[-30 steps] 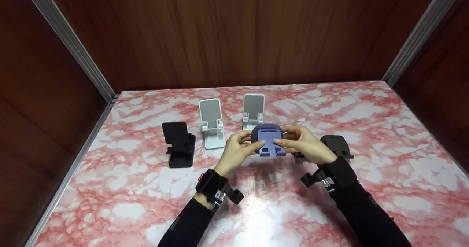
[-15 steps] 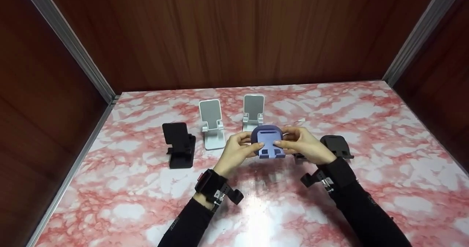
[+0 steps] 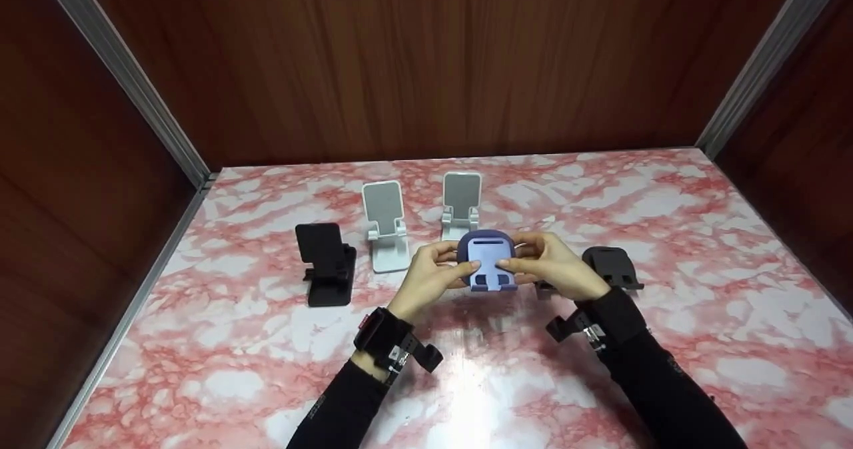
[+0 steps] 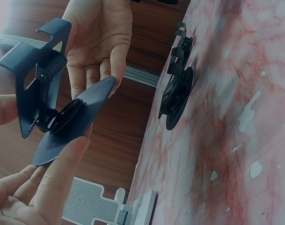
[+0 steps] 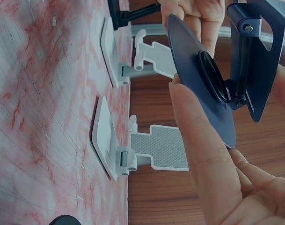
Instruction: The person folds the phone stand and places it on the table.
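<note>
A bluish-purple phone stand [image 3: 492, 252] is held up between both hands, its slotted cradle plate facing the head camera. My left hand [image 3: 430, 274] grips its left side, thumb on the plate and fingers behind. From the other side my right hand [image 3: 558, 267] grips it the same way. In the left wrist view the stand's round base disc [image 4: 95, 101] shows, joined to the cradle by a hinged arm. The right wrist view shows fingers of the right hand [image 5: 208, 154] along the disc's edge.
On the red-and-white marbled table [image 3: 240, 376] stand a black phone stand [image 3: 323, 256] at left and two white phone stands, one nearer [image 3: 384, 209] and one farther [image 3: 461, 192]. A dark phone stand [image 3: 608, 266] sits at right; another dark piece is partly hidden behind the right hand.
The purple stand has come slightly lower, and its cradle plate has tilted a little, catching more light. Both hands keep their grip, nearly in place. The other stands have not moved.
</note>
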The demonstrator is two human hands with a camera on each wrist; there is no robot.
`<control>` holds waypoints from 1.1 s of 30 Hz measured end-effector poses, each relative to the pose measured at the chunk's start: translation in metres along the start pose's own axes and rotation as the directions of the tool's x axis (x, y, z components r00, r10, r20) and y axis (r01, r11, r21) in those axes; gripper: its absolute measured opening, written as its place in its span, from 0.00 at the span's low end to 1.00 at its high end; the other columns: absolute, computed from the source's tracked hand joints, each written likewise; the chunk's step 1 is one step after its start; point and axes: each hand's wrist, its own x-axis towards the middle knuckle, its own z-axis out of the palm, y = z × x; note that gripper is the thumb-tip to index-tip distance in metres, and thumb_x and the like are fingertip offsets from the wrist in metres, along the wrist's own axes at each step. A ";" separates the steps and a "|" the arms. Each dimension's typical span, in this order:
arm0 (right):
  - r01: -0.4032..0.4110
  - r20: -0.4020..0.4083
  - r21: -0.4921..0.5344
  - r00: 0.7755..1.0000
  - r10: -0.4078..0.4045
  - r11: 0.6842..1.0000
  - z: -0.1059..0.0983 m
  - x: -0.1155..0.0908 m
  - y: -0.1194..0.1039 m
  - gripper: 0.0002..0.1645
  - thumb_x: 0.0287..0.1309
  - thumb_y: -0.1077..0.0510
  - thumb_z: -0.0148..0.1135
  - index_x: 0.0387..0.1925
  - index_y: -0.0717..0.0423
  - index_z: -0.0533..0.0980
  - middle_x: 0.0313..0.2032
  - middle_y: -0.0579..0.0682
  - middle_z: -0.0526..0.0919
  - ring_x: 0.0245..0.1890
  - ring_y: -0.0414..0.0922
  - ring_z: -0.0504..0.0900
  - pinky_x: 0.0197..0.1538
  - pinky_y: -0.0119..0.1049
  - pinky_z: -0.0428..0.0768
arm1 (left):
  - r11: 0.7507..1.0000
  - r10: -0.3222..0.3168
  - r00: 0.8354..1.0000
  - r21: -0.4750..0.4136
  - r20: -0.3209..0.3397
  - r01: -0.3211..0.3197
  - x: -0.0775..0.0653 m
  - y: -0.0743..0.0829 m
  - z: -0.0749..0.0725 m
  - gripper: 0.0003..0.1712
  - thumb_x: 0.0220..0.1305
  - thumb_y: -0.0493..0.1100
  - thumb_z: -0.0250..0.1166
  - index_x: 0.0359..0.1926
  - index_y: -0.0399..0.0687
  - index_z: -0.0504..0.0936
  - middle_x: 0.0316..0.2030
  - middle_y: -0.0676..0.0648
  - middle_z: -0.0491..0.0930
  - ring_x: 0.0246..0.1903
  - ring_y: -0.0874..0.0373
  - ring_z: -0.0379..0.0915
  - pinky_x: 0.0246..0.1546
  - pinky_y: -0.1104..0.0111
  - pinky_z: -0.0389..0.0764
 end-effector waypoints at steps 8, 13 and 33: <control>0.003 0.016 -0.012 1.000 -0.003 1.000 0.000 0.000 0.002 0.30 0.52 0.60 0.65 0.55 0.69 0.67 0.36 0.50 0.82 0.36 0.43 0.83 0.42 0.39 0.85 | 1.000 -0.010 1.000 -0.008 -0.003 0.010 0.013 -0.024 -0.003 0.24 0.53 0.35 0.66 0.52 0.31 0.74 0.42 0.35 0.80 0.30 0.61 0.81 0.36 0.65 0.85; 0.010 0.016 -0.024 1.000 -0.009 1.000 0.000 0.001 0.004 0.30 0.51 0.60 0.66 0.54 0.69 0.68 0.36 0.51 0.83 0.36 0.44 0.84 0.42 0.40 0.84 | 1.000 0.005 1.000 0.025 -0.014 -0.004 0.013 -0.027 -0.003 0.23 0.53 0.36 0.67 0.50 0.32 0.75 0.41 0.36 0.81 0.29 0.60 0.81 0.35 0.65 0.85; 0.055 0.052 -0.072 0.997 -0.051 0.996 -0.001 0.002 0.004 0.31 0.52 0.62 0.66 0.55 0.71 0.67 0.35 0.52 0.84 0.34 0.43 0.84 0.39 0.40 0.85 | 1.000 0.002 1.000 0.022 -0.013 -0.002 0.012 -0.025 -0.003 0.23 0.50 0.33 0.68 0.49 0.32 0.76 0.39 0.36 0.81 0.27 0.61 0.79 0.34 0.64 0.85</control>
